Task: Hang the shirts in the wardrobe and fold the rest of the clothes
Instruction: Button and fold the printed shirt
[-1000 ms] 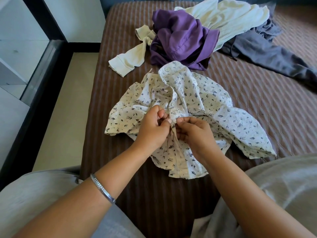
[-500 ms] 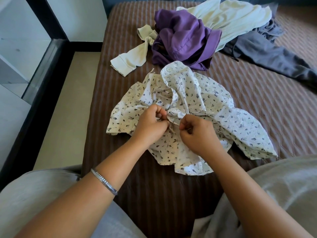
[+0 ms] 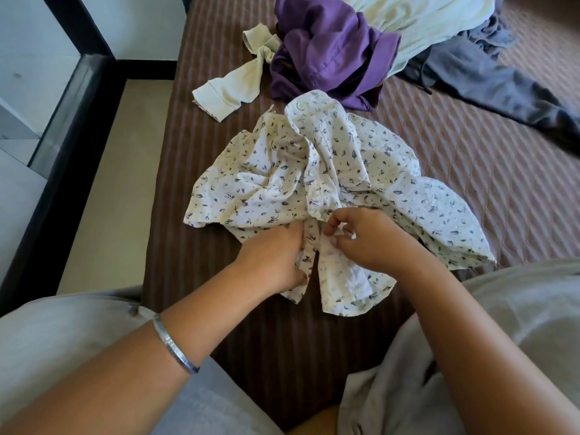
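A white shirt with small dark leaf prints point(image 3: 354, 171) lies crumpled on the brown bed point(image 3: 470, 146), collar away from me. My left hand point(image 3: 273, 259) pinches the left front placket near the hem. My right hand point(image 3: 367, 240) pinches the right placket edge beside it. Both hands rest low on the shirt, close together. Behind it lie a purple garment point(image 3: 329, 48), a cream long-sleeved top point(image 3: 417, 23) with one sleeve stretched left, and grey trousers point(image 3: 489, 83).
The bed's left edge point(image 3: 157, 215) drops to a beige floor strip point(image 3: 106, 189) bordered by a black frame point(image 3: 59, 146) and glass. My grey-clad knees point(image 3: 62, 340) sit at the bed's near edge. A metal bangle point(image 3: 172, 346) circles my left wrist.
Both hands have moved down the shirt's front opening toward the hem. The lower plackets now hang apart below my fingers. The view has tilted slightly downward.
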`<action>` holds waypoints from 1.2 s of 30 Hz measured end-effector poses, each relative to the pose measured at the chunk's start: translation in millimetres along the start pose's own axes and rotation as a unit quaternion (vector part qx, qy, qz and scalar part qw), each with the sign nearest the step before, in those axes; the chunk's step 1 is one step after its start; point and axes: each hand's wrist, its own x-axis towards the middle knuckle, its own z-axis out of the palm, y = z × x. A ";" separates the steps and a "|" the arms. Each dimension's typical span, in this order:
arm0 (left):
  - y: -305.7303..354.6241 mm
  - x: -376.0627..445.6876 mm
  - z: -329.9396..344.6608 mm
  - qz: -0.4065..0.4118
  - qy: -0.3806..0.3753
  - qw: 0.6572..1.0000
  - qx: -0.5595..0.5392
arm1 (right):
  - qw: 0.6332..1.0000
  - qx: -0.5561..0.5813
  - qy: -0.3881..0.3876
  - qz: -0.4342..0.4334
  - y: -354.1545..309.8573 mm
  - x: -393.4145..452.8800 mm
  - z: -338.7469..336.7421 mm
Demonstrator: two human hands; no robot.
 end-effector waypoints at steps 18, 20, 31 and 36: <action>-12.7 -10.8 -2.8 0.104 -0.138 0.985 0.021 | 0.998 -0.029 -0.047 -0.040 -1.4 -10.2 9.7; -13.3 -10.0 -13.1 0.097 -0.174 0.980 -0.023 | 0.994 -0.044 -0.081 -0.055 -2.3 -7.2 12.9; -45.9 56.7 -67.3 -0.072 0.231 0.966 -0.090 | 0.978 -0.109 0.175 -0.004 -16.5 78.5 -53.8; -28.6 21.0 -63.9 0.019 0.229 0.971 0.064 | 0.957 -0.236 0.088 -0.144 -11.0 45.4 -48.8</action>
